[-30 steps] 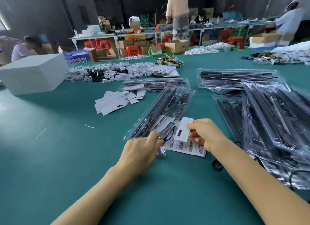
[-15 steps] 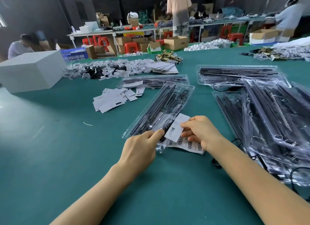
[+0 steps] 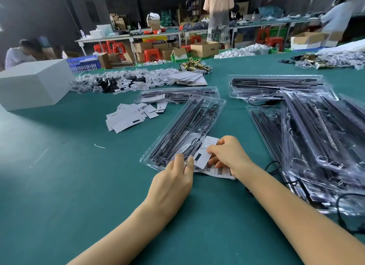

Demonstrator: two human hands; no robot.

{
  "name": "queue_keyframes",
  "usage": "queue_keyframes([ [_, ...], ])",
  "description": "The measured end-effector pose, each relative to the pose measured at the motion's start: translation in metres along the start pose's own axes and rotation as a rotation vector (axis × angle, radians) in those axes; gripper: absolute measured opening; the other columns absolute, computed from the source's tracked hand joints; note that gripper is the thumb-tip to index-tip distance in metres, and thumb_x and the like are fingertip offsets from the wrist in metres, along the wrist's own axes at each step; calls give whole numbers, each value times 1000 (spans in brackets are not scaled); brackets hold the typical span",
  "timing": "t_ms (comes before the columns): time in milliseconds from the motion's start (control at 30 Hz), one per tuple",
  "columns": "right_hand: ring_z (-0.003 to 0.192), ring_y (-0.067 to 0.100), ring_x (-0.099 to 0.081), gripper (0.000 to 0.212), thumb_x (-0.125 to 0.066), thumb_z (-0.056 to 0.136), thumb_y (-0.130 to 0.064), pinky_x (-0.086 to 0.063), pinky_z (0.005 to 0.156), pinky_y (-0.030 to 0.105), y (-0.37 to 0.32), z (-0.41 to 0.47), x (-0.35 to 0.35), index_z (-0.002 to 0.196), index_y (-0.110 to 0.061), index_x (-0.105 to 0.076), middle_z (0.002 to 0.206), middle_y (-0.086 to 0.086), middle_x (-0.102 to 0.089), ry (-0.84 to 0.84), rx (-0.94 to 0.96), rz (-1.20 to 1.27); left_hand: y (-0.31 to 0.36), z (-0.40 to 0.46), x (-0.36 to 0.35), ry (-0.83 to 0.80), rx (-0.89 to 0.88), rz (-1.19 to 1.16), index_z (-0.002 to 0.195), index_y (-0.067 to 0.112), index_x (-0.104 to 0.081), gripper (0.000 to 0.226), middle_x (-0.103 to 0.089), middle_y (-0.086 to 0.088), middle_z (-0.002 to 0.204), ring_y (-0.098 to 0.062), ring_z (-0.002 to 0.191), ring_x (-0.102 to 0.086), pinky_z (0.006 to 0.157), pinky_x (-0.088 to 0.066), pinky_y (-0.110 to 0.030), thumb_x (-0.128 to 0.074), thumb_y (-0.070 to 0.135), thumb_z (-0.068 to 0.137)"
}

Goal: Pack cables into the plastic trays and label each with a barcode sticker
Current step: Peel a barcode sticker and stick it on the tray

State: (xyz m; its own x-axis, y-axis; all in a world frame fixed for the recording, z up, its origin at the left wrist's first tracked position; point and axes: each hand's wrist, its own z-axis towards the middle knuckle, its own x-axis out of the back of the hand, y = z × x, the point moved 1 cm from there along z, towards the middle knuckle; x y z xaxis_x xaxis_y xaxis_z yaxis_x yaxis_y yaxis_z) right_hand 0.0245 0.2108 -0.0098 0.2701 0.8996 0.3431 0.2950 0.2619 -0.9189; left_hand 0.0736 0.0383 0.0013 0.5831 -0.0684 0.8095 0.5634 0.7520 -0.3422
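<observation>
Head: clear tray w/ black cables, white card at near end.

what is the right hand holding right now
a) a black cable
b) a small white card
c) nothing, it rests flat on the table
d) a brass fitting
b: the right hand pinches a small white card at the near end of the clear tray, just above the barcode sticker sheet lying on the table.
</observation>
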Motion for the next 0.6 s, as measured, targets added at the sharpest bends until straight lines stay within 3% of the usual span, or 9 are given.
queue_keyframes([
  [133,66,32,-72,11,-60,80,-7,-49,55,35,2,2,-2,86,-6,-51,60,10,-70,7,7,-31,4,-2,-4,9,39,65,93,5,-77,51,-65,-7,73,-11,46,-53,32,-30,-19,-42,-15,62],
  [267,64,30,-71,11,-59,81,-7,-46,47,30,2,2,-3,85,-7,-49,58,7,-69,10,14,-51,4,0,-7,-47,49,48,76,10,-75,29,-62,-2,73,-10,48,-50,32,-29,-19,-62,-5,56],
  [400,53,20,-69,14,-59,80,-5,-39,38,21,2,1,-4,80,-10,-46,51,2,-66,5,24,-58,0,1,-10,-1,147,-2,80,3,-72,37,-61,-9,74,-20,52,-52,39,-35,-22,-48,-10,54],
  [500,56,22,-70,14,-58,80,-6,-38,38,23,2,0,-5,79,-11,-45,51,2,-66,-1,28,-64,-2,0,-13,24,197,-74,84,-3,-69,47,-61,-16,80,-26,55,-53,44,-41,-25,-31,-9,56],
  [600,59,23,-71,13,-59,81,-7,-39,40,24,1,1,-5,81,-11,-46,54,3,-68,-2,24,-65,-2,-1,-13,-33,248,-122,87,-5,-68,48,-61,-18,86,-27,59,-55,43,-40,-26,-49,-14,45],
])
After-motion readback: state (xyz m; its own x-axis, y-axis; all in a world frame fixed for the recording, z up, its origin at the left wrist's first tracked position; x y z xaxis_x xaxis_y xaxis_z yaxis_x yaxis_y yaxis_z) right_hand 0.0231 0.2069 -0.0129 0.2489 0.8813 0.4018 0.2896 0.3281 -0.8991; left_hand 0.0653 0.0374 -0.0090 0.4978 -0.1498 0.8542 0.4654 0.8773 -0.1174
